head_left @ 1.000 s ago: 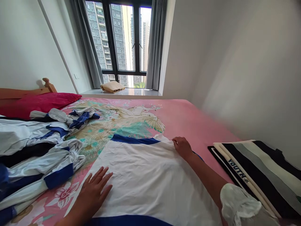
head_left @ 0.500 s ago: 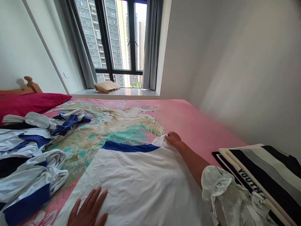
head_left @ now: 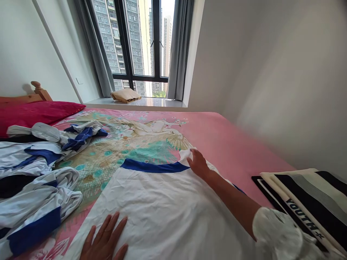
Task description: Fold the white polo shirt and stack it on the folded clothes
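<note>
A white shirt [head_left: 162, 202] with a blue band along its far edge lies spread on the bed in front of me. My left hand [head_left: 105, 238] rests flat on its near left part, fingers spread. At the far right corner of the shirt is my right hand [head_left: 199, 164], its thumb and fingers apart over the white cloth. That corner lies beside the fingertips and is not pinched. A bit of blue trim shows past my right forearm, which hides part of the shirt's right side.
Crumpled white and blue clothes [head_left: 40, 191] are heaped on the left, near a red pillow [head_left: 40, 115]. Folded striped clothes [head_left: 306, 202] lie at the right. Beyond the patterned bedsheet [head_left: 230, 137], a beige folded bundle [head_left: 125, 95] sits on the window sill.
My right hand has loosened its pinch on the shirt's far right corner, and its fingers have parted. The left hand stays flat on the cloth. The view has shifted slightly.
</note>
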Available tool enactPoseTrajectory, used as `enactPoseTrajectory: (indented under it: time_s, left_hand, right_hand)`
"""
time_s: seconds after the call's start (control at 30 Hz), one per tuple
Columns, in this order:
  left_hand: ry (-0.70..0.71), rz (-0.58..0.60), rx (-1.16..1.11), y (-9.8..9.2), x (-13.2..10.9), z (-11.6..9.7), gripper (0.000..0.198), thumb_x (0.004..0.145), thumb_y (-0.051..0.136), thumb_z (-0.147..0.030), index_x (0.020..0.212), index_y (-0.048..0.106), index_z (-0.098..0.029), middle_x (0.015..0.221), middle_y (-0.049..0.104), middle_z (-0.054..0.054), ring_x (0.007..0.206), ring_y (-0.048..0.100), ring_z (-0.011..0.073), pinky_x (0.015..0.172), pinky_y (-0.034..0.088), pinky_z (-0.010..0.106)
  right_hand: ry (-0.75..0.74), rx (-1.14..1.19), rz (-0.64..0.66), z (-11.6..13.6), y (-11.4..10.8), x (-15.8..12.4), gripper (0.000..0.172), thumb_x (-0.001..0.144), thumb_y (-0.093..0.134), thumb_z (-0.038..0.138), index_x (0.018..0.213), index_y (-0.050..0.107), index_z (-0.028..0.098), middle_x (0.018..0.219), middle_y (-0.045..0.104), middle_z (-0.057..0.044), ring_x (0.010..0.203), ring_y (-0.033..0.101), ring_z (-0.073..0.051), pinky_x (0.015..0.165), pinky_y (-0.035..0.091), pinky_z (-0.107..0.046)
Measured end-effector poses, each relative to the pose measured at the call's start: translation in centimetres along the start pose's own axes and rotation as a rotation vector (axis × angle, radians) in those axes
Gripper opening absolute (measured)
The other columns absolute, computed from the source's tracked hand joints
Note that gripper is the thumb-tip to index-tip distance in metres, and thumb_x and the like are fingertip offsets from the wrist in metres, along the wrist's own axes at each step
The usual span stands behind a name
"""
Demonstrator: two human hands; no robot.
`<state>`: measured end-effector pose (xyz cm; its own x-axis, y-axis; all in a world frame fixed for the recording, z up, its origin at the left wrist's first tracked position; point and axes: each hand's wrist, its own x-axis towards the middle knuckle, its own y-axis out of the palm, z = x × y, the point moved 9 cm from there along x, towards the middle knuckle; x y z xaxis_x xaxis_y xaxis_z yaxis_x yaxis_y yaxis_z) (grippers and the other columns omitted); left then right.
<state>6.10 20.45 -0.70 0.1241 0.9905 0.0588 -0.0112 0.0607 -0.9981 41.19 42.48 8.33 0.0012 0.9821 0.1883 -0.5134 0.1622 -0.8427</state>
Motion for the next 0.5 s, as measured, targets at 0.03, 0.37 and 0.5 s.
enactPoseTrajectory:
  time_s: [0.03,0.37,0.5]
  left_hand:
    - [0.001,-0.024,0.001,-0.1,-0.1,0.0,0.057,0.084,0.036,-0.060,0.137,0.032,-0.040,0.149,0.026,-0.004,0.139,0.028,0.0245,0.113,0.022,0.055]
    - [0.019,-0.070,0.008,-0.5,-0.1,-0.2,0.057,0.085,0.037,-0.056,0.139,0.031,-0.039,0.151,0.026,-0.003,0.140,0.026,0.0256,0.113,0.020,0.055]
    - [0.030,-0.074,0.020,-0.6,-0.2,-0.4,0.056,0.086,0.037,-0.055,0.140,0.030,-0.039,0.151,0.026,-0.002,0.140,0.025,0.0253,0.113,0.020,0.055]
  right_hand:
    - [-0.074,-0.006,0.034,1.0,0.8,-2.5,0.052,0.087,0.044,0.034,0.135,0.041,0.015,0.144,0.039,-0.010,0.137,0.027,-0.022,0.114,0.020,-0.038]
    - [0.160,-0.470,0.281,-6.9,-0.1,-6.0,0.059,0.095,0.026,0.041,0.145,0.027,0.010,0.152,0.020,-0.016,0.141,0.017,-0.031,0.110,0.011,-0.061]
    - [-0.387,-0.283,0.294,1.0,3.0,-8.3,0.056,0.093,0.033,0.045,0.145,0.030,0.023,0.153,0.024,-0.006,0.142,0.015,-0.022,0.115,0.014,-0.046]
